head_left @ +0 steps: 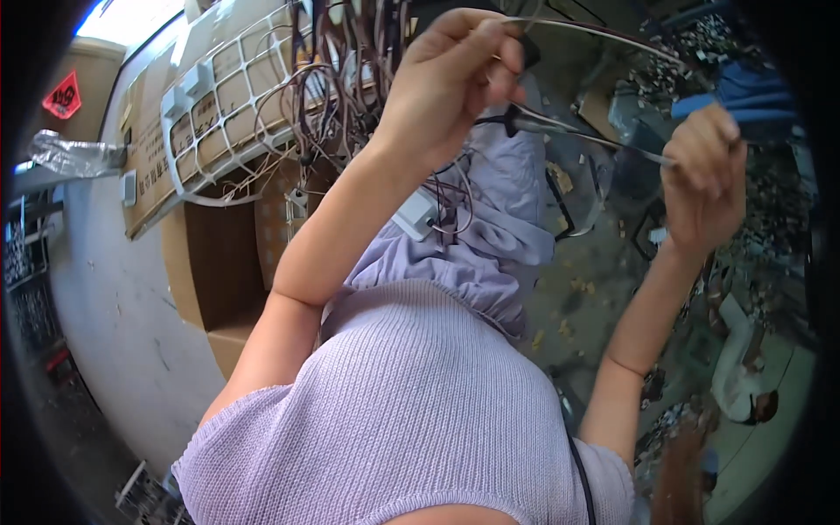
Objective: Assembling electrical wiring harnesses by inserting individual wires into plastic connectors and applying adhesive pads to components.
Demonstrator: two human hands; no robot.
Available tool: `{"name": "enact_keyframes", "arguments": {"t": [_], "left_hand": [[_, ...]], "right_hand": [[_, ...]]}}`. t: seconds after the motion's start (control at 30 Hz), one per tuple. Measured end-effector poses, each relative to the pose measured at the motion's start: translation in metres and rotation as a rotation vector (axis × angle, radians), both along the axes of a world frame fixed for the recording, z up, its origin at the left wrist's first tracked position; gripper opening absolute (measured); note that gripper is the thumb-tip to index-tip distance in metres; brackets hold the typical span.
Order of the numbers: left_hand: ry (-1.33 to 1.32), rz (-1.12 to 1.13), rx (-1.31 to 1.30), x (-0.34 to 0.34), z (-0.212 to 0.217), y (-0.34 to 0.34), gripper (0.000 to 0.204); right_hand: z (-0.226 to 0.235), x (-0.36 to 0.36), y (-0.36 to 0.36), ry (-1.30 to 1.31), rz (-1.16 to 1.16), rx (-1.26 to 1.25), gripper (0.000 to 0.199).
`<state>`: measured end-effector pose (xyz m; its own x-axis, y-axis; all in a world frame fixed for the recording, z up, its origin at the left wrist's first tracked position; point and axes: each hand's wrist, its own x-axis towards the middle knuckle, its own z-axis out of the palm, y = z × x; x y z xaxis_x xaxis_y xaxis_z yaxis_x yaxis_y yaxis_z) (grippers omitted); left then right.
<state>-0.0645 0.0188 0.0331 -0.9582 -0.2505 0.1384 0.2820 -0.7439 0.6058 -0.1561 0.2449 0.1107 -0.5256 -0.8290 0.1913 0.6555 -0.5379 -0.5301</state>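
Note:
My left hand is raised at the top centre, its fingers closed on a thin cable. A loop of this cable arcs away to the upper right. Below the fingers sits a small black piece, and a taut stretch of cable runs from it to my right hand. That hand is closed around the cable, slightly blurred. Beside my left wrist hangs a thick tangle of brown and grey cables. A white box-shaped device with cables lies at my lap, partly behind my left forearm.
A white wire grid stands at the left against a large cardboard box. An opened carton is beside my left arm. Many small parts cover the right side. Blue cloth and another person appear at the right.

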Motion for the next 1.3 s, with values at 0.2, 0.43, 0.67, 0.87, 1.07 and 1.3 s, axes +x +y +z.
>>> {"name": "enact_keyframes", "arguments": {"t": [0.2,0.43,0.67,0.87,1.07,1.3], "left_hand": [[-0.125,-0.222,0.155,-0.005,0.008,0.022,0.011],[-0.067,-0.31,0.375,-0.011,-0.016,0.031,0.009],[-0.136,-0.139,0.532,-0.025,-0.018,0.026,0.01],[-0.172,-0.164,0.652,-0.024,-0.028,0.019,0.014],[-0.078,-0.128,-0.404,-0.006,-0.008,0.028,0.022],[-0.011,-0.525,-1.319,0.033,-0.022,0.028,0.041]], "right_hand": [[-0.045,0.003,-0.031,0.294,-0.191,0.234,0.023],[-0.052,0.012,-0.042,0.135,-0.163,0.166,0.026],[-0.072,0.05,-0.056,0.151,-0.356,0.255,0.038],[-0.09,0.055,-0.028,0.105,-0.263,0.271,0.045],[-0.077,0.056,-0.021,0.073,-0.434,0.3,0.053],[-0.093,0.037,-0.016,0.091,-0.265,0.048,0.05]]}}
